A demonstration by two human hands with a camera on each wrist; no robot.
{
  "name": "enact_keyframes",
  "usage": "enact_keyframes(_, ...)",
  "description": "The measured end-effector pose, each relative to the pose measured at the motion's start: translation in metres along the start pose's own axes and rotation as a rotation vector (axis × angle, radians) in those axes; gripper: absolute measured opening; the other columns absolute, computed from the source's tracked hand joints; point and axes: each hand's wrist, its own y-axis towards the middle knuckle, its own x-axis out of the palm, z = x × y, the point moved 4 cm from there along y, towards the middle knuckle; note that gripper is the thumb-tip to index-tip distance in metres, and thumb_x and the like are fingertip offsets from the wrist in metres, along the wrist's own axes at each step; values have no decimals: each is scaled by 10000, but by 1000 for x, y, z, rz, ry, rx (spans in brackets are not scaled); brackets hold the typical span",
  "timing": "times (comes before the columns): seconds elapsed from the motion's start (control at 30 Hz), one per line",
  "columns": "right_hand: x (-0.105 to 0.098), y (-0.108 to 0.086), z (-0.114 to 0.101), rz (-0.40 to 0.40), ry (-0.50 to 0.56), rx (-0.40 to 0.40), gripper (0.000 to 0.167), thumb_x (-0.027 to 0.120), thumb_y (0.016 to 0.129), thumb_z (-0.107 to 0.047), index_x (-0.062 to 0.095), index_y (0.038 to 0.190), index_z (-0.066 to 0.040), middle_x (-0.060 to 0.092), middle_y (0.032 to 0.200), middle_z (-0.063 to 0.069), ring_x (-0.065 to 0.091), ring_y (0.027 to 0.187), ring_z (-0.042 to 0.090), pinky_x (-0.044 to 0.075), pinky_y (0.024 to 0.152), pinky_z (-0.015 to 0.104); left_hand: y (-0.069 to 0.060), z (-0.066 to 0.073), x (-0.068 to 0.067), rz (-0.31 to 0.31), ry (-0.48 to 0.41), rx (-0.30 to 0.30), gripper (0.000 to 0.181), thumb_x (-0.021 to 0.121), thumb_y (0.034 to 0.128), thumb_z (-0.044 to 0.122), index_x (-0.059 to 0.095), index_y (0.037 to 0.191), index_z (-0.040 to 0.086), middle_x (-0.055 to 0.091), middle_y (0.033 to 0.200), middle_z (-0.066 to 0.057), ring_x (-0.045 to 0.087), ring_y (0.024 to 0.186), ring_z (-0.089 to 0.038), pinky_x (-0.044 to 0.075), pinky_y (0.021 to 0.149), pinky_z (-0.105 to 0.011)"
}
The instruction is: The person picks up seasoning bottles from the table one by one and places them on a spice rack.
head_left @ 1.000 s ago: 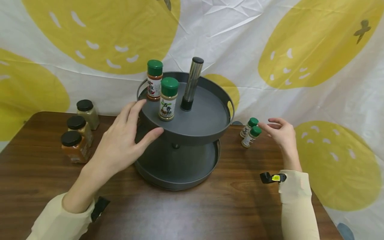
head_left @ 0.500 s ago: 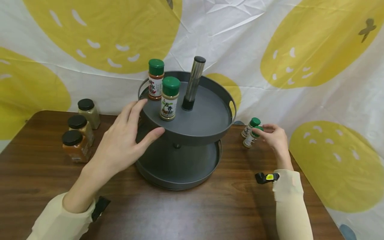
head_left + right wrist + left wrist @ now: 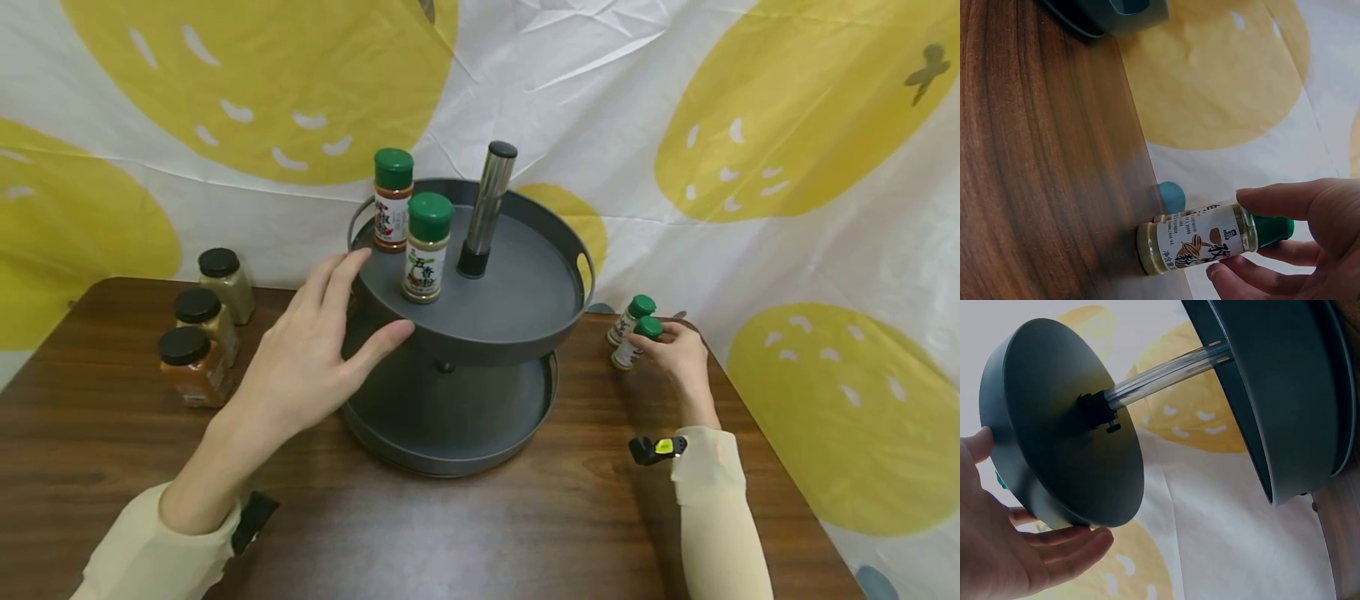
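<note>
Right of center in the head view, near bottle is upright at the table, just beside far bottle; can't tell if lifted. Likely light, rigid, slick on the clear wall; best hold is neck/label, not cap alone. Right hand pinches it near the neck, thumb opposite fingers, forearm in from lower right. Left hand, left of center, is spread, thumb and fingers at upper tray wall.

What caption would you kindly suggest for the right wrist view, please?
Right hand holding a green-capped spice jar near its cap, beside a wooden table.
</note>
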Motion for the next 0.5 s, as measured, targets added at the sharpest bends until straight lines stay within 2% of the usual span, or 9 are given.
enact_keyframes(0.1,1,0,0,17,6,0,589,742,932,-294,551,1358,66,625,1258,290,666,847,165,589,747,314,0,0,0,1,-1,-1,870,542,957,651,222,1607,170,265,1612,-164,331,1445,-383,376,1030,-671)
enact_keyframes(0.33,0,-5,-1,46,4,8,593,750,924,-340,575,1348,37,641,1213,251,684,942,265,562,681,225,-2,0,-1,0,-3,0,870,543,959,647,216,1609,169,261,1613,-169,331,1444,-393,374,1023,-683)
enact_keyframes(0.4,-1,-6,-1,48,4,6,588,751,922,-343,584,1336,40,644,1204,249,689,890,225,556,667,210,-2,0,-1,0,-4,1,870,542,959,648,216,1609,170,260,1614,-168,328,1446,-391,374,1024,-683)
enact_keyframes(0.5,-4,-9,-2,52,3,-6,580,750,923,-348,596,1319,47,653,1176,246,660,744,90,547,640,201,-2,0,-1,1,-2,3,871,544,959,646,219,1608,166,261,1613,-171,329,1446,-391,374,1027,-681)
